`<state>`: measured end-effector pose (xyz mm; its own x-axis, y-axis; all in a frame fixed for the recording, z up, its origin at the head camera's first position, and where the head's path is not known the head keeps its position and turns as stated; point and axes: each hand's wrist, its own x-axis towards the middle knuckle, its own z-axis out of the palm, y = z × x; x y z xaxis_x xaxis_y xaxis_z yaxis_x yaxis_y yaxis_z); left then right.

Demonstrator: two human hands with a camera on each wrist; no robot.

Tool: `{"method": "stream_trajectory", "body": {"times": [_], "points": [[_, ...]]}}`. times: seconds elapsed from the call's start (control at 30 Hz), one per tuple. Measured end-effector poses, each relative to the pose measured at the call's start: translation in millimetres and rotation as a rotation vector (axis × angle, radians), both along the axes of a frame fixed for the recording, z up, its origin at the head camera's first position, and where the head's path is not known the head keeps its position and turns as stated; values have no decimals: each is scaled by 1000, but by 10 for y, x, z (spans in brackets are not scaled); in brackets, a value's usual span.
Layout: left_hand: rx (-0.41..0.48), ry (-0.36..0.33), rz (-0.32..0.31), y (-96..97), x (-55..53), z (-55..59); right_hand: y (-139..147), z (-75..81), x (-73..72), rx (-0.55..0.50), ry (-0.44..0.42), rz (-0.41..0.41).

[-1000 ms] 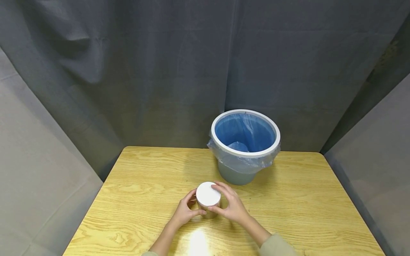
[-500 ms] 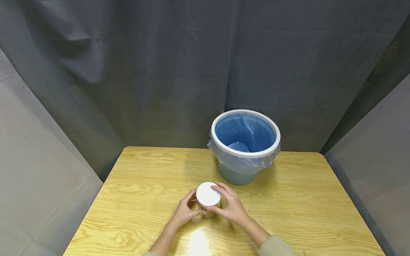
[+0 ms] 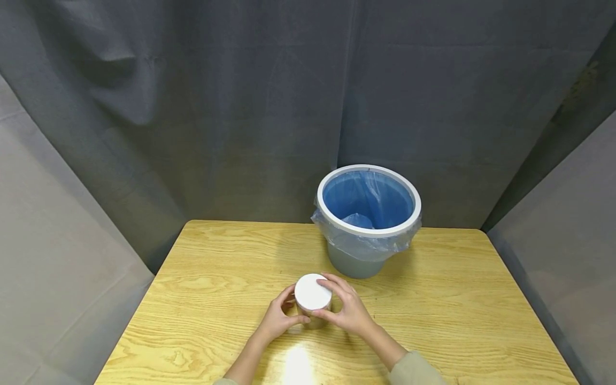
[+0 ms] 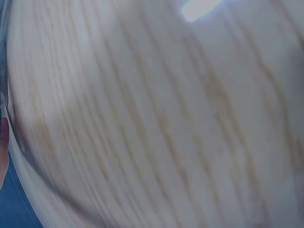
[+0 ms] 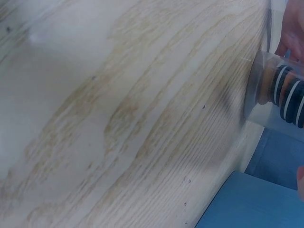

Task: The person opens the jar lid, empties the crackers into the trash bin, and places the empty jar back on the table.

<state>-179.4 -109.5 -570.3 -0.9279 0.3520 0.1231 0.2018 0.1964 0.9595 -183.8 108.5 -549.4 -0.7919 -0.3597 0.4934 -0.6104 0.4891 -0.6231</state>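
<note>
A clear cylindrical jar [image 5: 255,111] with a flat white lid [image 3: 309,293] stands upright on the wooden table. Inside it, in the right wrist view, are dark discs or rings with white stripes [image 5: 290,97] and tan ones; their exact kind is unclear. My left hand [image 3: 276,322] grips the jar's side low down, thumb in front and fingers behind. From the right, my right hand [image 3: 350,311] holds the lid, with the thumb at its near edge and fingertips over its far side. In the left wrist view only a bit of finger [image 4: 4,147] shows.
Behind the jar, slightly right, stands a grey bin with a white rim [image 3: 321,214] and a blue translucent liner folded over its edge. The wooden table [image 3: 212,267] ends at a dark curtain [image 3: 250,107]; grey panels flank it on both sides.
</note>
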Motion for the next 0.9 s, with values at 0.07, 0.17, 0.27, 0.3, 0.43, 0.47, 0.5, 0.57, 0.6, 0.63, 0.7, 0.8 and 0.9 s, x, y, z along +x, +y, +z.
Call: {"method": "stream_trajectory", "body": {"times": [0.07,0.17,0.27,0.3,0.43,0.47,0.5,0.57,0.6,0.63,0.7,0.8,0.9], "points": [[0,1,0,0,2,7,4,-5,-7,-4,-2,13],[2,0,-2,-1,-3,6,16,-4,-23,-14,-10,41],[7,-1,-2,0,-6,2,30,-1,-45,-13,-16,61],[6,-1,-1,0,-6,2,36,-3,-53,-10,-19,66],[3,-2,-2,0,-5,2,50,-3,-82,-6,-37,88],[2,-3,-3,-1,-6,1,52,-2,-89,-8,-40,96],[3,-3,-4,-1,-6,0,55,-1,-95,-12,-47,104],[5,-3,-8,-1,-7,1,61,3,-107,-19,-57,122],[5,-4,-8,-1,-6,2,65,5,-111,-18,-59,127],[6,-5,-8,0,-6,3,66,10,-114,-16,-60,134],[6,-6,-10,0,-2,6,72,20,-117,-14,-68,144],[5,-11,-9,1,0,12,77,41,-121,-3,-64,156],[8,-12,-9,2,2,15,84,55,-131,1,-53,175]]}}
